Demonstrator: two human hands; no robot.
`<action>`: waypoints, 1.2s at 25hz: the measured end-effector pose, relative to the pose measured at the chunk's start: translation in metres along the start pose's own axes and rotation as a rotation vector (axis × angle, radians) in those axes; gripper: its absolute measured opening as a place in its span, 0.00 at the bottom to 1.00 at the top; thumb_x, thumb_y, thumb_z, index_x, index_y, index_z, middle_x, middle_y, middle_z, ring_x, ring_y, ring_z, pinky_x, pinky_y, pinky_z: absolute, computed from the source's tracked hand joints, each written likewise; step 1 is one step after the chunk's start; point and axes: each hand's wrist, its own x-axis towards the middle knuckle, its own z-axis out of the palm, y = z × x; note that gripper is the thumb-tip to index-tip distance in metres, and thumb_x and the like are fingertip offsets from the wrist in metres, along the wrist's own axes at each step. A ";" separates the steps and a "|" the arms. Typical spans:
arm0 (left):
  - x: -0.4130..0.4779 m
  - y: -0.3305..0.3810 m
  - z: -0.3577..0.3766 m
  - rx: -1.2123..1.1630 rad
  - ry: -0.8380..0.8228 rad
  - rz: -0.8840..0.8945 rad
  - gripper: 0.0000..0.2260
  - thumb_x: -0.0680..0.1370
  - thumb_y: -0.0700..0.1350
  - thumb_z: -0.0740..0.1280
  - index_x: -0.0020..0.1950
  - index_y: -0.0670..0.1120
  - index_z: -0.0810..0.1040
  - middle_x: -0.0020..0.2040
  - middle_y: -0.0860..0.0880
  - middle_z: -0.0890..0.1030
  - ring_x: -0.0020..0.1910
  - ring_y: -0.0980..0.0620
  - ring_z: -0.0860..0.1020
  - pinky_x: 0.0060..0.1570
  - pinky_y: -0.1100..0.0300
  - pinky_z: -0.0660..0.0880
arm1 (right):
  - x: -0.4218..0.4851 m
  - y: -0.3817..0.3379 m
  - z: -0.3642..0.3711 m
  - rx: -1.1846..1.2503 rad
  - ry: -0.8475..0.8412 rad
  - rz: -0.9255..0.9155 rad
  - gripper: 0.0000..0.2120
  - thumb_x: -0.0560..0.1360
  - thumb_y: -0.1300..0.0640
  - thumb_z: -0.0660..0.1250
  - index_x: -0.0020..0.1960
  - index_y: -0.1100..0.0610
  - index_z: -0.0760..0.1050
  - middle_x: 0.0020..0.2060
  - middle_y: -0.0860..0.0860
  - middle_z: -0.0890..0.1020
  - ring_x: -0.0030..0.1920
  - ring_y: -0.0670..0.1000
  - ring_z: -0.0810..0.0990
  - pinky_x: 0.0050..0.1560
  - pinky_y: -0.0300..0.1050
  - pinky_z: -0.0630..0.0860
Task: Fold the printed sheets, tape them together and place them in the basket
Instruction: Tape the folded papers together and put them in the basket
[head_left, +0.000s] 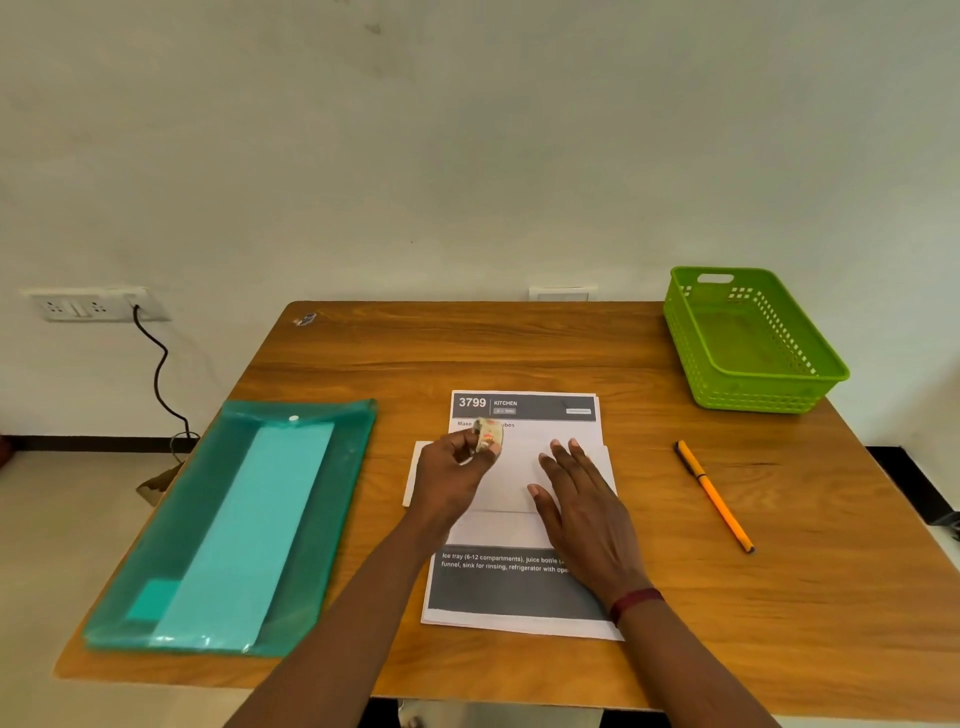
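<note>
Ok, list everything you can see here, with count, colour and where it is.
Table: one, brown wood, against the wall.
Basket: one, green, far right corner, nothing in it.
Pen: one, orange and black, right of the sheets.
Printed sheets: small stack, white and grey, centre.
Folded paper: white, lying across the sheets.
Plastic folder: one, teal, left side.
Tape roll: one, pale, in the left hand.
Wall socket: one, white, cable plugged in.
Left hand: holding the tape.
Right hand: flat on the folded paper.
</note>
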 end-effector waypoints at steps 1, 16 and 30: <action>-0.006 -0.003 0.001 -0.032 -0.020 -0.029 0.13 0.75 0.43 0.73 0.59 0.44 0.82 0.55 0.50 0.84 0.56 0.51 0.81 0.61 0.47 0.77 | -0.001 0.000 -0.001 0.001 0.019 -0.024 0.22 0.81 0.45 0.57 0.69 0.57 0.73 0.69 0.55 0.74 0.73 0.54 0.68 0.70 0.48 0.65; -0.026 -0.027 -0.002 0.193 -0.219 0.171 0.12 0.73 0.45 0.75 0.56 0.45 0.85 0.60 0.58 0.81 0.57 0.58 0.80 0.56 0.64 0.77 | -0.004 0.007 -0.003 0.075 0.121 -0.190 0.13 0.78 0.54 0.68 0.61 0.55 0.79 0.61 0.54 0.80 0.62 0.57 0.77 0.58 0.54 0.76; -0.029 -0.028 0.001 0.331 -0.216 0.245 0.12 0.72 0.42 0.76 0.55 0.43 0.85 0.56 0.55 0.80 0.52 0.63 0.78 0.51 0.73 0.74 | 0.000 0.015 0.000 0.367 0.197 -0.122 0.07 0.76 0.57 0.71 0.53 0.55 0.81 0.51 0.49 0.82 0.54 0.50 0.78 0.53 0.44 0.75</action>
